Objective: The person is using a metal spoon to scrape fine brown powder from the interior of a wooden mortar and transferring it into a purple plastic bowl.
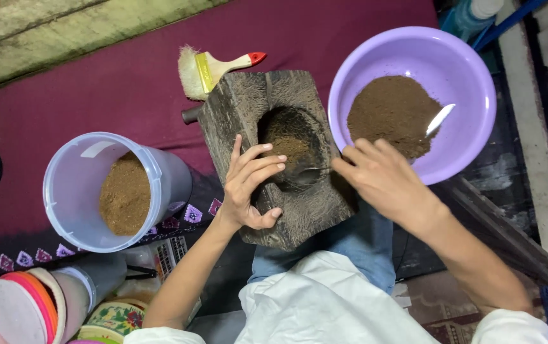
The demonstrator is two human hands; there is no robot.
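Note:
A dark wooden mortar block [235, 108] rests on my lap, its round hollow [291, 150] holding brown powder. My left hand [248, 188] lies flat on the block's near left side, fingers spread, steadying it. My right hand [382, 181] grips a metal spoon [309, 173] whose bowl reaches into the hollow. Behind my right hand sits a purple bowl [471, 64] with a heap of dark brown powder [391, 114] and a second spoon [441, 118] lying in it.
A clear plastic tub [73, 191] with lighter brown powder stands at the left on a maroon cloth [95, 89]. A paintbrush with a wooden, red-tipped handle [213, 69] lies behind the block. Stacked lids and containers [28, 309] sit at the lower left.

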